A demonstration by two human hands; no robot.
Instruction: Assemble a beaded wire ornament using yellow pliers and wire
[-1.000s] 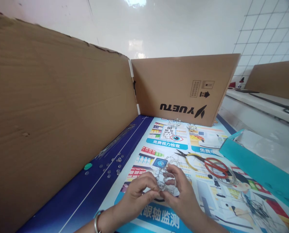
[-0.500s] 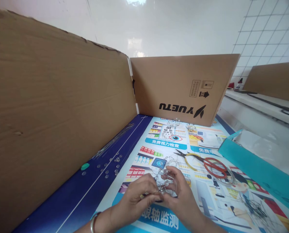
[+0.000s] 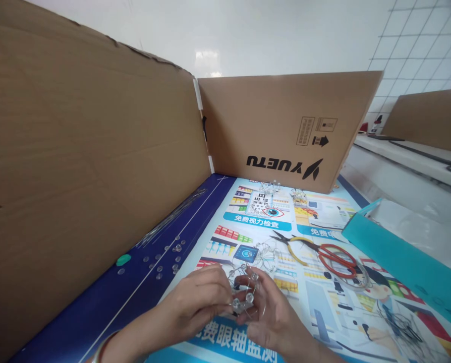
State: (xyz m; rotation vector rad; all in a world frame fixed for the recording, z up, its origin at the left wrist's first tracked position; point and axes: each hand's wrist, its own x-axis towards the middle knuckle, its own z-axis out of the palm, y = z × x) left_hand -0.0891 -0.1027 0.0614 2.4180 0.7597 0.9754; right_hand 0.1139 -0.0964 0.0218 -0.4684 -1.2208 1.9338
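A small wire piece with clear beads [image 3: 249,298] is between my two hands, low in the middle of the view. My left hand [image 3: 197,300] pinches its left side near a bead, fingers closed. My right hand [image 3: 273,317] curls around the right side, its fingers behind the wire and beads, the thumb lower down. Loose clear beads [image 3: 177,247] lie on the dark blue strip at the left, by thin straight wires [image 3: 168,219]. Just beyond my hands is a tangle of wire [image 3: 265,254].
Pliers with yellow handles [image 3: 299,250] and a red-handled tool [image 3: 337,260] lie right of centre. A teal box [image 3: 403,267] stands at the right. Cardboard panels [image 3: 97,126] rise at the left and back. Beaded wire pieces [image 3: 271,187] sit near the back panel; a green piece [image 3: 123,260] lies left.
My left hand has shifted left and slightly down. My right thumb has moved away from the beaded piece, which is turned differently. The view has tilted slightly.
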